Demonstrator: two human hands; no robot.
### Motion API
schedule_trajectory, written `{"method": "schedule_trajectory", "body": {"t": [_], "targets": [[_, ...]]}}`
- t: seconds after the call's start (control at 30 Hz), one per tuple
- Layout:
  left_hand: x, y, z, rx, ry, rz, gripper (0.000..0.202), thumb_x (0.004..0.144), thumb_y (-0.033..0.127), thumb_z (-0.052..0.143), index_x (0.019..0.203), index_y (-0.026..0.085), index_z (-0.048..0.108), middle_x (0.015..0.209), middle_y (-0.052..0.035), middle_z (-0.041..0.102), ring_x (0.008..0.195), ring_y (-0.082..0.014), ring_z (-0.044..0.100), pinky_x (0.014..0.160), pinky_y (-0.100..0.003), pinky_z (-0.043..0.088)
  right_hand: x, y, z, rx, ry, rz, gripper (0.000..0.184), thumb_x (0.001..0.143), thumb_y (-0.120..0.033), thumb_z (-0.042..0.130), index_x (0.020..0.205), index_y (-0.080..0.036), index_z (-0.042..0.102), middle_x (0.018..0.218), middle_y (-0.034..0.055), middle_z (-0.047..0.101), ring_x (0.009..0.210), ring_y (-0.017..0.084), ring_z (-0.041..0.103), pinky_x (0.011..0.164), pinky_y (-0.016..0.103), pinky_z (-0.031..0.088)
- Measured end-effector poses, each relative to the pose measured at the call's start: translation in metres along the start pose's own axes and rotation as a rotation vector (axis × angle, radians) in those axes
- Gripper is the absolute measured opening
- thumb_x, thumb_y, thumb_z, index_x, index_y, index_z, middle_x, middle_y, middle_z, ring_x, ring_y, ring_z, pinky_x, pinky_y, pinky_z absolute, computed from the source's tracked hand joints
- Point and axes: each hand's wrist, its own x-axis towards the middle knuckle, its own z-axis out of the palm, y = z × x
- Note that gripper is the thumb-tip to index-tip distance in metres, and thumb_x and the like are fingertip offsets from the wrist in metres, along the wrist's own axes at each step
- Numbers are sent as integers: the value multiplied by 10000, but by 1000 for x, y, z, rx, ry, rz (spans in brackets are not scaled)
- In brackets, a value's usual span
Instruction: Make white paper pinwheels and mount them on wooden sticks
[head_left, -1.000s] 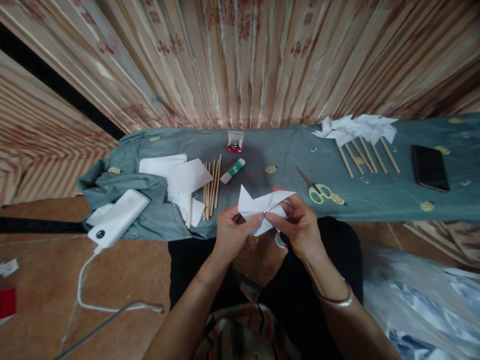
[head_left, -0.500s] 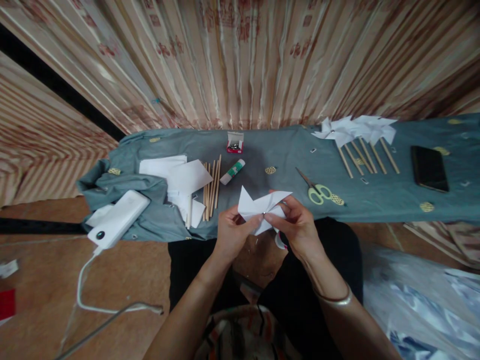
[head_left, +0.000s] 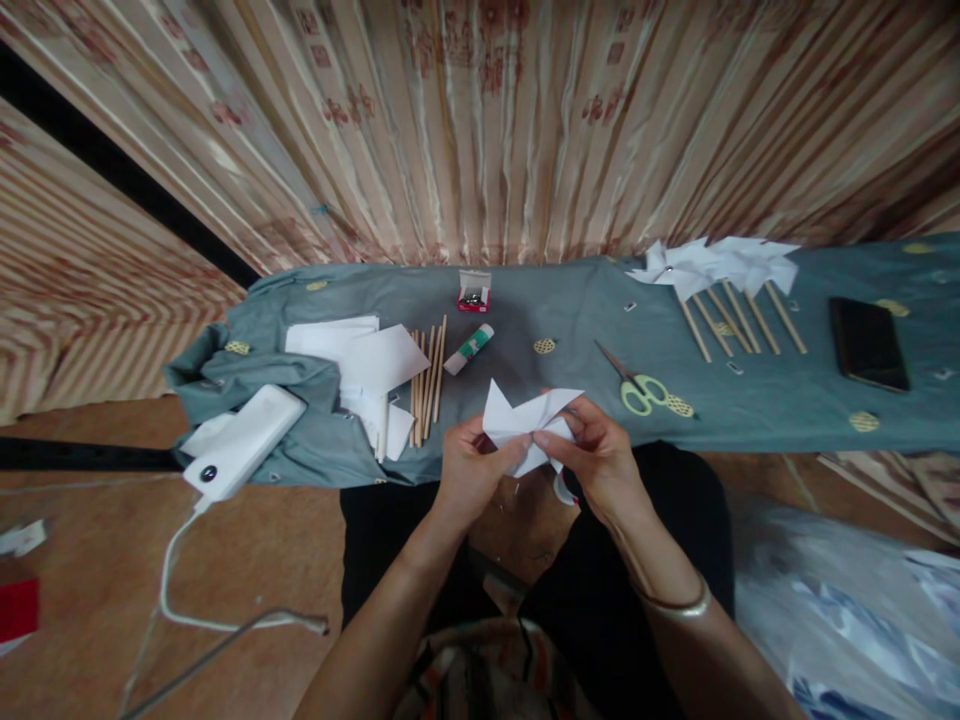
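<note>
Pinching white folded-paper pinwheel (head_left: pixel 525 418) at centre, left hand (head_left: pixel 471 480) and right hand (head_left: pixel 600 465) fingertips. Probably halfway: finished white pinwheels on sticks (head_left: pixel 720 262) at far edge of grey-blue cloth (head_left: pixel 750 400), bare wooden sticks (head_left: pixel 425 375) unused.

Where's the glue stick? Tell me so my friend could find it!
Look at the long grey-green cloth in front of the striped curtain. Near its middle, just right of the loose wooden sticks and near the small red box, lies the glue stick. It is the only short white tube with a green band.
</note>
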Motion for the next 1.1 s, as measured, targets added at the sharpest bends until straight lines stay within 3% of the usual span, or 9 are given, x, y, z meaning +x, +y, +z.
{"method": "schedule_trajectory", "body": {"t": [0.23,0.4,0.63,0.87,1.1], "targets": [[3,0,-8,47,-41,40,367,561,364,838,853,161,744,806,-43,748,727,-166,666,716,-277,527,6,1,-9,30,36,-13,375,593,-255,844,915,-199,660,755,-8,745,621,137,665,611,238,538],[21,2,-28,161,34,214,323,742,458,688,871,167,745,867,-73,744,847,-187,677,780,-286,510,15,-4,-26,34,123,-57,344,608,-244,831,914,-191,684,766,3,756,626,150,685,629,249,547],[81,10,-71,824,246,539,189,798,237,579,872,172,740,848,-65,695,796,-180,621,740,-287,479,20,-11,-36,83,165,-47,352,576,-238,844,882,-195,674,800,6,760,661,158,703,621,239,550],[140,27,-79,1413,272,473,186,818,214,571,837,219,756,934,-69,706,966,-233,582,887,-358,424,22,-11,-37,104,164,-26,351,565,-238,849,867,-190,676,798,13,758,699,167,709,651,241,552],[160,31,-77,1584,233,427,213,806,309,605,924,203,748,998,-88,679,1022,-257,552,894,-365,401,23,-12,-35,114,152,-13,336,564,-248,854,852,-196,689,807,10,758,707,162,706,671,238,554]]}}
